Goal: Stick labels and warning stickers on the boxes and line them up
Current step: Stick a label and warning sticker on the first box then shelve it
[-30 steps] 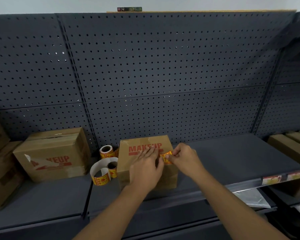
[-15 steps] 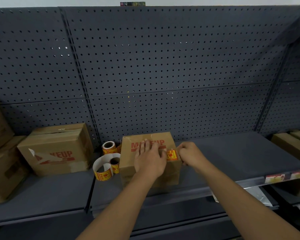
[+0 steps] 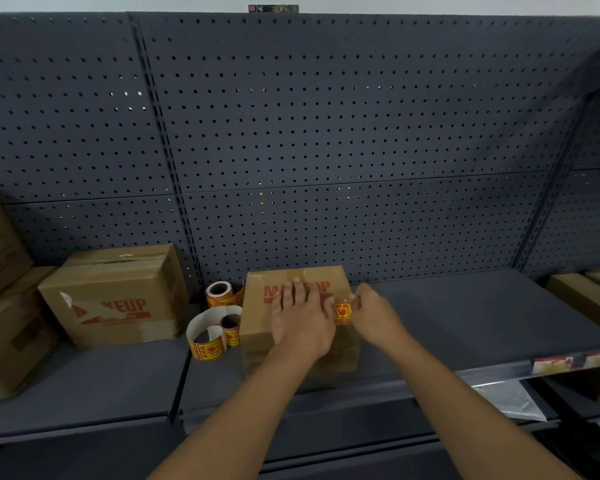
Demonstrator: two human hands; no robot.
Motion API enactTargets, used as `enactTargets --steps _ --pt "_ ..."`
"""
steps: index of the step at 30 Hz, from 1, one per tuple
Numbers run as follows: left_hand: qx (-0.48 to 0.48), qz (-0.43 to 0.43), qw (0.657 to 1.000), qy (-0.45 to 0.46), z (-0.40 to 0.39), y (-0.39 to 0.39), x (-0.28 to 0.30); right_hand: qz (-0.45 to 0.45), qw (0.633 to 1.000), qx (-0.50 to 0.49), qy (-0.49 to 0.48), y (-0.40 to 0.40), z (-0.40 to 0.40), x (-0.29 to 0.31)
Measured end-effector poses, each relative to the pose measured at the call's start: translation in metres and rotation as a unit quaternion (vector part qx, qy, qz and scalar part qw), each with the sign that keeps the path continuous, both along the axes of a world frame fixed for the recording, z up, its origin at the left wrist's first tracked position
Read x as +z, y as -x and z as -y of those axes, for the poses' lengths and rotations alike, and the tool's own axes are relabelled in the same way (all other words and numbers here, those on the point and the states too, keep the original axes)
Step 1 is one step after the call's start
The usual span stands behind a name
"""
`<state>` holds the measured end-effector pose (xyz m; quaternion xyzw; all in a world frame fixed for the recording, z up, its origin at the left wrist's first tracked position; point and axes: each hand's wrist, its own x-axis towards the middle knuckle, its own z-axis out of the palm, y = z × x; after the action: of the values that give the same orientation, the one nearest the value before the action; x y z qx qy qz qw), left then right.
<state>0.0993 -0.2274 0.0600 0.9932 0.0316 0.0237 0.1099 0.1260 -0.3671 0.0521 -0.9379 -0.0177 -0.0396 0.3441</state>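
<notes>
Where the dark grey shelf (image 3: pixel 465 317) crosses the lower half of the frame, a brown cardboard box (image 3: pixel 291 351) printed with red lettering stands just below centre, close to the shelf's front edge. The left hand (image 3: pixel 300 320) lies flat on the box's front face, fingers straight and together, covering the middle of the lettering. The right hand (image 3: pixel 373 311) sits at the box's upper right corner, its fingers curled; its fingertips touch a yellow and red warning sticker (image 3: pixel 342 311) that lies on the front face at the right edge, between the two hands. Whether the fingertips pinch the sticker or only press it cannot be told.

Just left of the box, two rolls of stickers are present: one roll (image 3: pixel 219 295) stands behind, against the pegboard (image 3: pixel 326 133), and a second roll (image 3: pixel 230 329) lies nearer the front, with a loose strip (image 3: pixel 207 337) of backing and stickers curling out from it to the left. Further left, on the adjoining shelf section, a second cardboard box (image 3: pixel 118 296) with the same red lettering stands upright; a partly peeled white label shows on its front. More cardboard boxes (image 3: pixel 4 306) sit at the left edge of the frame, and others (image 3: pixel 589 292) at the right edge.
</notes>
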Motion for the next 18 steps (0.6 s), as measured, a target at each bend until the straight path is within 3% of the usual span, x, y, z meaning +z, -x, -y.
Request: enactTargets --steps 9,18 --pt "0.016 0.046 0.999 0.024 0.001 -0.007 0.0 -0.007 0.999 0.023 -0.041 -0.008 0.006 -0.001" --pt "-0.029 -0.014 0.999 0.033 -0.007 -0.011 0.002 -0.065 0.991 0.033 -0.114 -0.007 0.009 0.006"
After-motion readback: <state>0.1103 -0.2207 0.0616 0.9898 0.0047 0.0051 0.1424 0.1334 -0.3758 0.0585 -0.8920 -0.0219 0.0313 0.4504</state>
